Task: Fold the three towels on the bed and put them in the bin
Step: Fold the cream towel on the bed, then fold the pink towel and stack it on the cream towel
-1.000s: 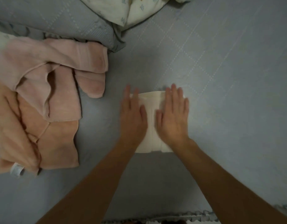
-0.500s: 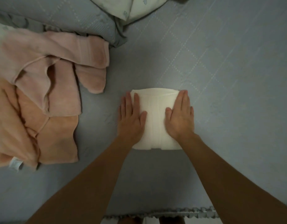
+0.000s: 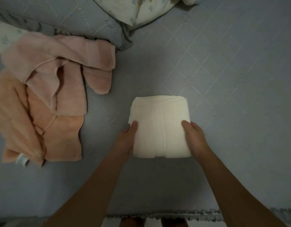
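The grey quilted bed cover (image 3: 223, 79) fills nearly the whole view, with a grey pillow (image 3: 59, 18) and a floral one (image 3: 141, 9) lying along its far edge. On the person's left, two towels wait unfolded: a pink towel (image 3: 67, 63) rumpled on top, overlapping an orange towel (image 3: 35, 128) beneath it, both spread loosely on the cover. Well apart from them, near the bed's front edge, sits the cream towel (image 3: 159, 125), now a compact squarish bundle with its layered edges showing along the far side.

What has changed is the grip. Half a second ago both palms lay flat on top of that bundle, pressing it down; now they have slid off to its flanks. The left hand (image 3: 126, 141) clasps the left side, thumb on top and the other fingers hidden underneath or behind. The right hand (image 3: 195, 138) does the same on the right, thumb resting on the upper face. The bundle looks slightly raised at its near end, though I cannot be sure it has left the cover.

To my eye the smoothing is finished and the first towel is being picked up for the bin, which is nowhere in view. Two towels remain to fold.
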`<state>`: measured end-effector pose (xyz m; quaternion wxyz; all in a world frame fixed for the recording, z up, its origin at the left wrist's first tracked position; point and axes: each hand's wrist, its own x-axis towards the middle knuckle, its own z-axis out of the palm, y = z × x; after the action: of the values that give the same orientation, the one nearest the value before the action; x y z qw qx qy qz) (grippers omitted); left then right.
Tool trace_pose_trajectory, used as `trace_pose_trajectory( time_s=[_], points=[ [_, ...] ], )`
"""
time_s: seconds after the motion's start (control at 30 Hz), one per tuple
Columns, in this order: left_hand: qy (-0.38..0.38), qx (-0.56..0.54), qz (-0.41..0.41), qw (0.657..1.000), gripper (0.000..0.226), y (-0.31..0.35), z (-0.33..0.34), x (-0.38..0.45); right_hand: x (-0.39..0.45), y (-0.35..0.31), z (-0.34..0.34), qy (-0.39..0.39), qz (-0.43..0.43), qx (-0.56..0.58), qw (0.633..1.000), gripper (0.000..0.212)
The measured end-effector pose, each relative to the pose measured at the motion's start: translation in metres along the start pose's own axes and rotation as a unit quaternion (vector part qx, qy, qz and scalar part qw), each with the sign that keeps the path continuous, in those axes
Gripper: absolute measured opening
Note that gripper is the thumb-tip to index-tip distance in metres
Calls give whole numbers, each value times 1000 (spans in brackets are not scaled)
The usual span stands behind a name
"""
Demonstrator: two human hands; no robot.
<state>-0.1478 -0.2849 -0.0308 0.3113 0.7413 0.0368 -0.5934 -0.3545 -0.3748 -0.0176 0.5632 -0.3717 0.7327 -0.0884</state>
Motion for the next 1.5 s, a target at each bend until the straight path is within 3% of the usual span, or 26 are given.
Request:
trace_pose_trajectory(
  time_s=[0.13, 0.23, 0.37, 0.43, 0.5, 0.57, 0.67, 0.77, 0.83, 0.9, 1.0, 1.13, 1.2, 1.27, 1.4, 1.5],
  points=[
    [-12, 8, 47, 999, 67, 15, 8, -4, 8, -38, -9, 2, -57, -39, 998, 22],
    [20, -36, 106, 993, 62, 45, 24, -8, 20, -94, -18, 1, -114, -48, 992, 22],
    [45, -126, 188, 973, 56, 101, 50, -5, 39, -171, -29, 49, -187, 21, 981, 18],
    [32, -152, 173, 973, 50, 123, 58, 2, 51, -186, -31, 65, -175, 43, 982, 16],
    [-13, -175, 74, 982, 29, 128, 68, 6, 55, -178, -28, 44, -97, 49, 993, 24],
    [-78, -110, -28, 990, 23, 122, 82, -3, 52, -155, -17, -14, 7, 86, 996, 32],
    [-96, -28, -40, 994, 15, 117, 100, -14, 50, -126, -1, -59, 65, 112, 990, 39],
    [61, 68, 92, 992, 18, 131, 86, -2, 55, -118, 9, -92, 82, 148, 981, 45],
    [173, 105, 204, 958, 30, 148, 62, 15, 55, -118, 17, -124, 98, 164, 974, 44],
    [212, 187, 261, 923, 52, 167, 42, 33, 56, -114, 26, -123, 92, 181, 971, 45],
    [110, 289, 269, 912, 66, 180, 25, 56, 62, -111, 25, -56, 24, 155, 986, 46],
    [63, 287, 245, 924, 31, 157, 38, 56, 83, -112, -9, 105, -74, 143, 981, 36],
    [13, 297, 231, 926, 26, 132, 59, 46, 91, -110, -27, 142, -97, 126, 977, 34],
    [11, 311, 229, 922, 30, 110, 74, 36, 91, -105, -37, 124, -126, 64, 982, 39],
    [96, 279, 229, 928, 29, 96, 70, 35, 81, -89, -42, 24, -182, -10, 983, 47],
    [111, 289, 234, 922, 22, 96, 57, 35, 73, -85, -44, -46, -70, 71, 994, 36]
  ],
)
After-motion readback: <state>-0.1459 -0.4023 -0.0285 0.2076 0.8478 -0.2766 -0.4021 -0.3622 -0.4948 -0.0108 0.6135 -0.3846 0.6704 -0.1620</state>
